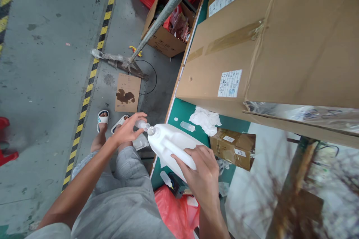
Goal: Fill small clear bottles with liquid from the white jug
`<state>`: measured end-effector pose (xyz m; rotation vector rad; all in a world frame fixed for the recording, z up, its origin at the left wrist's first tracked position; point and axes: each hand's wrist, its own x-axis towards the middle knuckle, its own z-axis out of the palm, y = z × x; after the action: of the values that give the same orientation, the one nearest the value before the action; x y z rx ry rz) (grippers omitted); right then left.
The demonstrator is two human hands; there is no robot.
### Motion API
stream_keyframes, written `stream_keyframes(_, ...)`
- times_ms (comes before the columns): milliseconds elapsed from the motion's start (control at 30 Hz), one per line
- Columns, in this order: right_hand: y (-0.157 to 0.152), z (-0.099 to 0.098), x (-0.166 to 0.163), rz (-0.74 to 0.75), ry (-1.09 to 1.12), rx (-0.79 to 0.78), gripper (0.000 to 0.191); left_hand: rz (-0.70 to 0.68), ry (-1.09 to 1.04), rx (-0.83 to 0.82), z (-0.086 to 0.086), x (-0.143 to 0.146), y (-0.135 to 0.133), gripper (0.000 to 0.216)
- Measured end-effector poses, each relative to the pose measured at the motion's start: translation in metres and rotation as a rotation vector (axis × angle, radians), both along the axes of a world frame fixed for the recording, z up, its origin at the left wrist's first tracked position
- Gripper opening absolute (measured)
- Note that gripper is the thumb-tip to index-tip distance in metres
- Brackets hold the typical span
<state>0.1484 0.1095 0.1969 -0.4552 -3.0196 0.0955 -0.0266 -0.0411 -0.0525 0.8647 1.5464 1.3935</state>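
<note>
My right hand [198, 166] is wrapped round the handle side of a large white plastic jug [171, 140]. The jug is tilted, its uncapped mouth pointing toward my left hand [127, 129]. Between the thumb and fingers of that hand is a small clear plastic bottle [141, 124], its neck close against the mouth of the jug. Whether the two mouths touch I cannot tell. Another small clear bottle [187, 126] lies on the green table [178, 110], beside a crumpled white cloth [206, 119].
Large cardboard boxes [224, 56] cover the table's far part. A small taped carton [232, 147] sits near the jug. A slim bottle [166, 179] and a red plastic bag [175, 209] are close to my body. A metal stand [165, 16] rises from the floor by an open carton [165, 41].
</note>
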Motion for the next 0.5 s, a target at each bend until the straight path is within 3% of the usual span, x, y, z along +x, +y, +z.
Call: stream_keyframes(500,-0.0005,0.0001,-0.0003,-0.006,-0.022,-0.023,0.020,-0.004,0.001,-0.013,-0.0013,0.0005,-0.0017,0.051)
